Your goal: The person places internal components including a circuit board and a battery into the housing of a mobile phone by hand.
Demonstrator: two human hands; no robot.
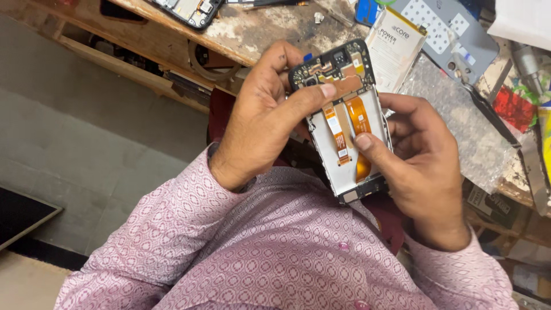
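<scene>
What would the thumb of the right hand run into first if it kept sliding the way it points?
Probably the orange ribbon cable on the opened phone; the right hand thumb tip already rests beside it.

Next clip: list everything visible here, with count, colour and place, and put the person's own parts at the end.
opened phone: one, black frame, white inner panel, held in both hands at centre
flex cables: two, orange, lying along the phone's inner panel
battery pack: one, white, on the bench above the phone
back cover: one, grey-blue, on the bench, top right
second phone frame: one, black, at top edge of the bench
bubble wrap sheet: one, clear, on the bench, right
workbench: one, worn wood, across the top
shirt sleeves: pink patterned, bottom
left hand: one, thumb pressing on the phone's upper board
right hand: one, thumb on an orange cable
</scene>
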